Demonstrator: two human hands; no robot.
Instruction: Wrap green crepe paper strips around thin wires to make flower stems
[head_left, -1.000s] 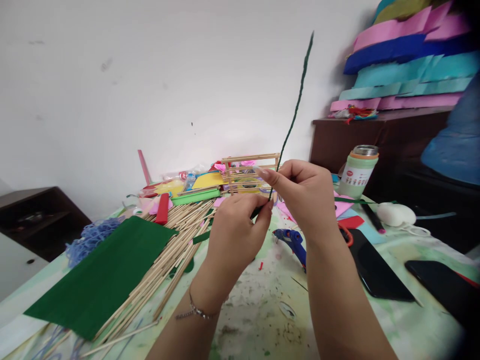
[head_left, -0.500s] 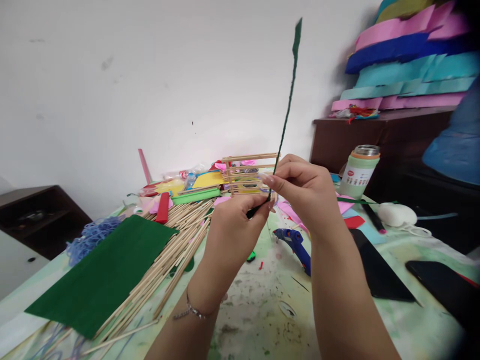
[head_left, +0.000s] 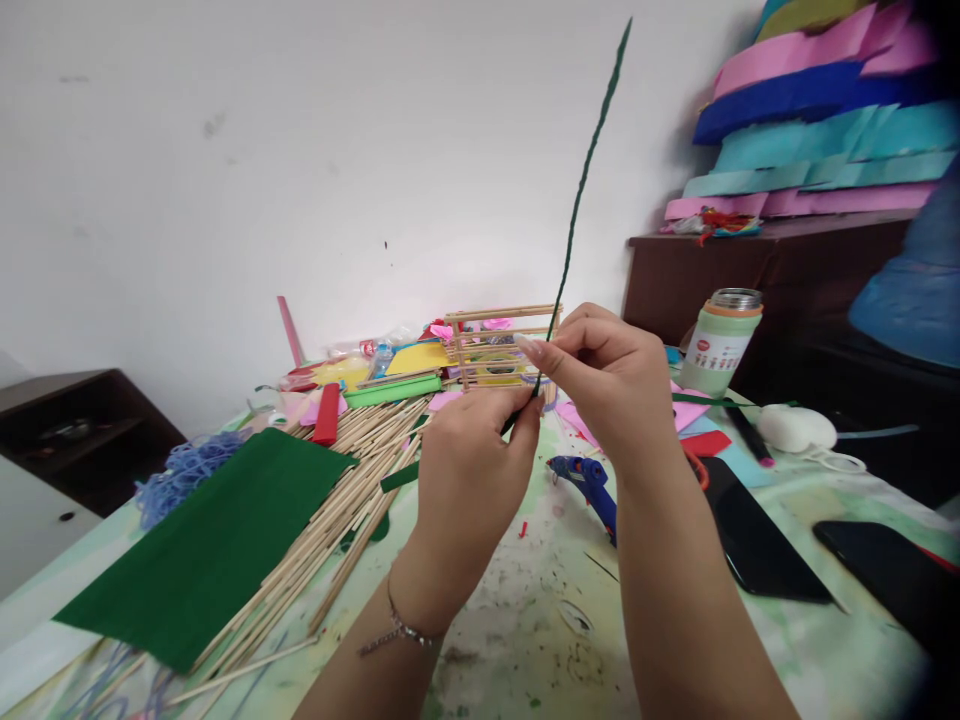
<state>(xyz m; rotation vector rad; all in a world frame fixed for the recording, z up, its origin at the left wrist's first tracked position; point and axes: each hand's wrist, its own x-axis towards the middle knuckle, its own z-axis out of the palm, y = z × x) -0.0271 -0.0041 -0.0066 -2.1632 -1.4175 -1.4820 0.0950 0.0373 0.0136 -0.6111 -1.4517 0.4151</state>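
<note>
A thin dark green strip (head_left: 576, 205), twisted like a cord and ending in a flatter tip, rises from between my hands against the white wall. My left hand (head_left: 476, 475) pinches its lower part between thumb and forefinger. Just above, my right hand (head_left: 611, 385) grips the strip with thumb and fingertips. A flat green end (head_left: 400, 478) shows at the left side of my left hand; whether it belongs to the same strip is hidden. Below my right hand lies a blue glue gun (head_left: 589, 485). The strip's section inside my fingers is covered.
On the left are a green felt sheet (head_left: 217, 545), many wooden sticks (head_left: 330, 525) and tangled blue yarn (head_left: 187, 470). Behind my hands stands a small stick frame (head_left: 502, 318). To the right are an open flask (head_left: 721, 345), a white mouse-shaped object (head_left: 796, 428) and a black phone (head_left: 765, 530).
The strip's upper end is now more tightly twisted and leans further right. My left hand has turned slightly, and a flat green end has appeared on its left side.
</note>
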